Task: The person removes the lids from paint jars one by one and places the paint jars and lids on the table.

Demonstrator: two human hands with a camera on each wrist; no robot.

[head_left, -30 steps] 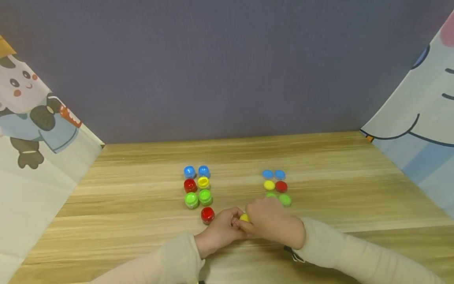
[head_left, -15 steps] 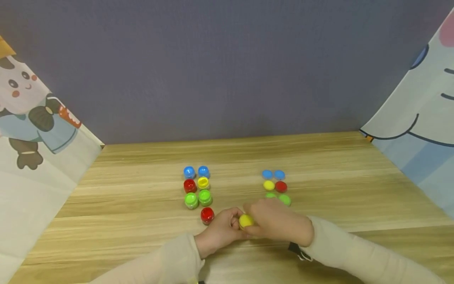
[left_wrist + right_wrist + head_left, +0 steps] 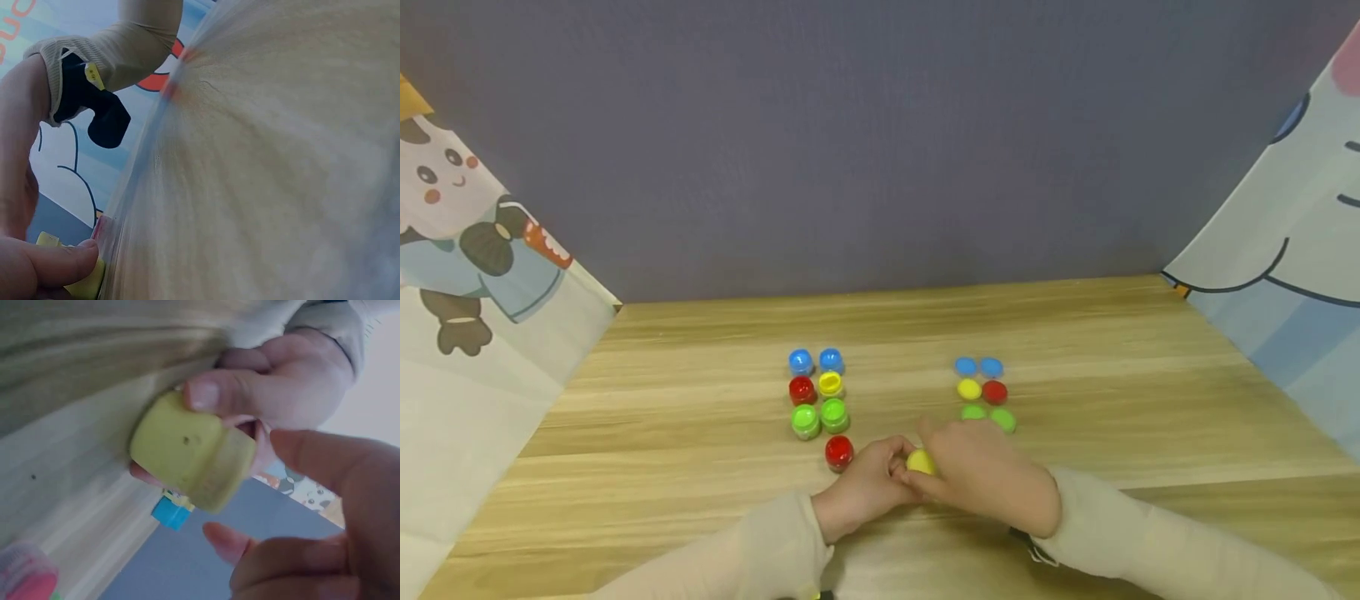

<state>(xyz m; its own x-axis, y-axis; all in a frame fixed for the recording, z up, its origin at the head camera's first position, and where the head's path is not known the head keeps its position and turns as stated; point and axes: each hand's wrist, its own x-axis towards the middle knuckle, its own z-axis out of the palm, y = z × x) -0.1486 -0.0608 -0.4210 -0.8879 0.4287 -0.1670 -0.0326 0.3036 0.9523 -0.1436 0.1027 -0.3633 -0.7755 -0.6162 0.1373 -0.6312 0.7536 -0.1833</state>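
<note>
My left hand (image 3: 872, 479) grips a small yellow jar (image 3: 175, 437) low over the table, its thumb pressed on the side. A yellow lid (image 3: 224, 470) sits on the jar, which is tipped toward the right wrist camera in that view. My right hand (image 3: 981, 471) is around the lid; in the right wrist view its thumb and forefinger are spread on either side, with a gap to the lid. In the left wrist view the jar (image 3: 90, 282) shows partly behind the left thumb. Just left of the left hand stands a red jar (image 3: 839, 453).
Further back on the wooden table (image 3: 700, 492) stand blue jars (image 3: 801, 362), another red jar (image 3: 802, 391), a yellow jar (image 3: 831, 384) and green jars (image 3: 806, 422). To the right lie blue lids (image 3: 992, 367), a yellow lid (image 3: 969, 389), a red lid (image 3: 995, 392) and green lids (image 3: 1002, 419).
My right hand has turned about the yellow lid, first rightward, then slightly back to the left. The left hand keeps its grip on the jar in the same place. Other jars and lids have not moved.
</note>
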